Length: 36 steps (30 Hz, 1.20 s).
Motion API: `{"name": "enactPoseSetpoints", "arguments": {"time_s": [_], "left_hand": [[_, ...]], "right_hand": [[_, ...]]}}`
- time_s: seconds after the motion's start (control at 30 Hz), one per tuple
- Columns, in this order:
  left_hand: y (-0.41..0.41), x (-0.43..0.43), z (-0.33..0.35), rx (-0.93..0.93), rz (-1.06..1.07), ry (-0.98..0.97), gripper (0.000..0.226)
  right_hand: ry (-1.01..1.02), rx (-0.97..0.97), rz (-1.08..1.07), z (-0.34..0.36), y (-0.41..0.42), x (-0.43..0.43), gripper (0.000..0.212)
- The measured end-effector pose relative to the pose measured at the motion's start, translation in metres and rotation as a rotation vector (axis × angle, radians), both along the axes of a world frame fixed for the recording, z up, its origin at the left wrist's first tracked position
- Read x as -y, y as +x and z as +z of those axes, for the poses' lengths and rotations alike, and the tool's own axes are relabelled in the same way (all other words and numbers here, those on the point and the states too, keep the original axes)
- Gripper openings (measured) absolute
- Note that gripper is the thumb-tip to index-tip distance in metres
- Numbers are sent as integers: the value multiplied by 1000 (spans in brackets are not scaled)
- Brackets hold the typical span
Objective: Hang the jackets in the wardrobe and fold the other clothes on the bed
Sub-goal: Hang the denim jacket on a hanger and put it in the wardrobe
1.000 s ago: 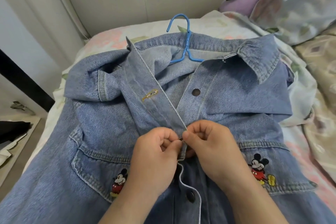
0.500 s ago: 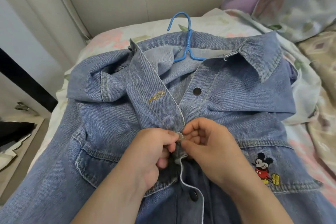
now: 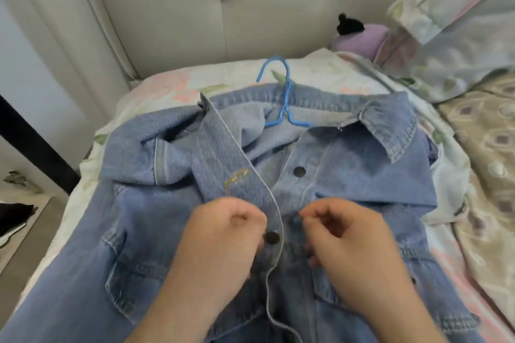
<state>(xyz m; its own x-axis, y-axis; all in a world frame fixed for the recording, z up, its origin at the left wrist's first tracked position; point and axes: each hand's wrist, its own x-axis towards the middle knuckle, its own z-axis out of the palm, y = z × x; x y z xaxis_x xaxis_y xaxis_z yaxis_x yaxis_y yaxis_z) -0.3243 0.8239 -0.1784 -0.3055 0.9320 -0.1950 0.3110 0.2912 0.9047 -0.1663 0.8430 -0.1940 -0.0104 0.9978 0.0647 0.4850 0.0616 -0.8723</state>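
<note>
Both fists empty, fingers curled: left hand, right hand, flanking the jacket's button.

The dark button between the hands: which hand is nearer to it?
Left. The left hand sits right against the left edge of the button; the right hand is apart from it, further to its right.

Soft, even daylight — faint shadows, motion blur throughout, wide-angle bending at the edges
</note>
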Motion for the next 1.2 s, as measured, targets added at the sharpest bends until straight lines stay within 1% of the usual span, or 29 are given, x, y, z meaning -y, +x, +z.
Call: {"name": "enactPoseSetpoints", "arguments": {"time_s": [0.03, 0.07, 0.1, 0.13, 0.17, 0.23, 0.3, 0.33, 0.4, 0.47, 0.57, 0.6, 0.63, 0.67, 0.73, 0.83, 0.9, 0.97, 1.07, 1.17, 1.2], "left_hand": [[-6, -5, 10, -162, 37, 134, 15], [-12, -13, 19, -277, 93, 257, 16], [-16, -23, 26, -332, 151, 332, 14], [-17, -34, 29, -364, 205, 361, 19], [-17, -43, 29, -390, 245, 349, 28], [-10, -54, 17, -447, 284, 272, 45], [-3, -56, 0, -473, 279, 250, 52], [-1, -56, -9, -477, 269, 277, 52], [1, -52, -20, -470, 261, 312, 48], [0, -43, -21, -468, 301, 295, 42], [-7, -27, -16, -492, 317, 247, 23], [-9, -22, -14, -461, 316, 225, 24], [-11, -18, -10, -410, 301, 219, 28], [-12, -15, -4, -341, 272, 228, 29], [-7, -12, 10, -220, 207, 278, 21], [6, -12, 23, -73, 176, 365, 16], [14, -17, 24, -17, 138, 382, 20], [21, -23, 23, 9, 77, 367, 22], [28, -29, 19, -28, 33, 363, 28], [31, -31, 16, -42, 23, 366, 10], [31, -31, 15, -29, 11, 360, 9]], "right_hand": [[71, 22, -9, 12, 4, -8, 20], [131, 83, -7, 22, 7, -20, 15], [164, 153, -4, 31, 6, -34, 11], [162, 213, -1, 36, 4, -48, 7], [143, 295, 8, 34, 1, -59, 7], [122, 466, 24, 17, -8, -68, 14], [110, 498, 31, -4, -16, -64, 11], [103, 493, 23, -13, -16, -62, 8], [108, 500, 6, -20, -13, -64, 6], [131, 507, -5, -19, -12, -63, 6], [144, 570, -26, -18, -13, -59, 9], [132, 549, -28, -16, -13, -58, 10], [109, 472, -29, -13, -11, -57, 11], [83, 349, -28, -8, -9, -57, 13], [37, 79, -30, 6, -5, -55, 16], [-39, -295, 13, 25, -1, -47, 18], [-92, -457, 63, 33, 2, -44, 17], [-126, -506, 129, 35, 5, -43, 15], [-116, -471, 187, 33, 7, -44, 17], [-121, -485, 228, 30, 8, -45, 21], [-126, -507, 240, 30, 9, -45, 22]]}}
